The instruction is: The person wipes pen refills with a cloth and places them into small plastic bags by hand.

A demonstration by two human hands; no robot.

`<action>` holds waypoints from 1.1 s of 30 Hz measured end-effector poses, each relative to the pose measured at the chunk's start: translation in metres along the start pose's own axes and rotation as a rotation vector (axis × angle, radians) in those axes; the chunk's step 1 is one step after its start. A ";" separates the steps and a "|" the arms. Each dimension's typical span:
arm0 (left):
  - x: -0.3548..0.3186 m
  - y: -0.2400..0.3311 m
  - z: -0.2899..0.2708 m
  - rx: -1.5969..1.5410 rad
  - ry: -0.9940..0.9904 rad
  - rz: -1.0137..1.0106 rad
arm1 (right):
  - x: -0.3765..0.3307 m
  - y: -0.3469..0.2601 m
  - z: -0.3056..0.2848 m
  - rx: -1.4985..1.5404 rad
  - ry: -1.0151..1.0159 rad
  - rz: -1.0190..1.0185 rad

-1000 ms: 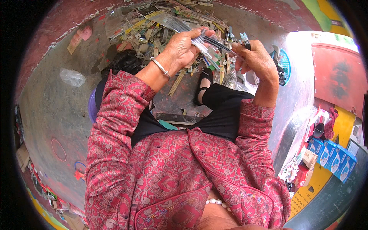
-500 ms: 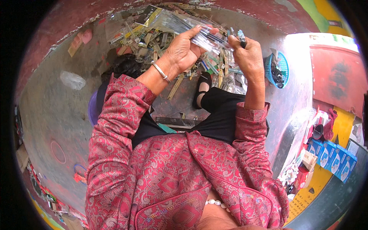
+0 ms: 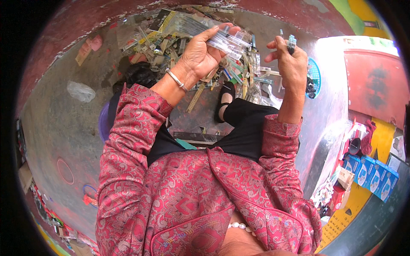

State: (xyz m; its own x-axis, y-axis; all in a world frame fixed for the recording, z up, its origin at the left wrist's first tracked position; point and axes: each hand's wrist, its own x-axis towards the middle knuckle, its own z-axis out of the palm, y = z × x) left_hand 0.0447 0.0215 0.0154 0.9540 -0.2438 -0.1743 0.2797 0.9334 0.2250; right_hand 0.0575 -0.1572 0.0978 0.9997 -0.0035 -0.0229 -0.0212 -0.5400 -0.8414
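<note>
Grey worn concrete floor [image 3: 60,123] is seen, edged by a dark red painted wall [image 3: 77,21]. Blue cardboard boxes [image 3: 371,173] are stacked right; bright daylight is cast there.

Near the top centre of the frame, the left hand [image 3: 200,55] is closed around a bundle of clear plastic sleeves [image 3: 226,40], a silver bangle [image 3: 176,80] on its wrist. To the right, the right hand [image 3: 288,62] pinches a small dark piece [image 3: 291,42] between its fingertips. Behind both hands, a heap of packaging scraps [image 3: 171,32] litters the grey floor [image 3: 64,123]. Blue boxes [image 3: 371,175] sit at the right edge.
</note>
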 end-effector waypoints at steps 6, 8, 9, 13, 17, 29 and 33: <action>0.002 -0.001 -0.002 -0.051 -0.022 -0.018 | -0.005 0.002 0.017 0.111 -0.192 -0.151; 0.000 -0.005 -0.001 -0.008 -0.085 -0.039 | -0.004 0.004 0.027 0.092 -0.225 -0.165; -0.001 -0.008 0.000 0.013 -0.116 -0.050 | -0.004 0.003 0.029 0.097 -0.213 -0.169; -0.005 -0.013 0.006 0.117 -0.137 -0.084 | -0.004 0.002 0.032 0.136 -0.212 -0.170; -0.003 -0.006 0.003 0.115 -0.027 -0.050 | -0.001 0.002 0.019 0.158 -0.224 -0.098; -0.007 0.005 -0.001 0.280 -0.192 -0.202 | -0.008 0.008 0.029 0.547 -0.712 0.303; -0.009 0.001 -0.001 0.377 -0.195 -0.195 | -0.011 0.005 0.034 0.425 -0.693 0.300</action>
State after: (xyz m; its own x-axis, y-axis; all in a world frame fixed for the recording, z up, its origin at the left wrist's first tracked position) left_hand 0.0362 0.0250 0.0158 0.8720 -0.4841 -0.0729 0.4414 0.7129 0.5450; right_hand 0.0460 -0.1315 0.0753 0.7231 0.4930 -0.4839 -0.4232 -0.2375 -0.8743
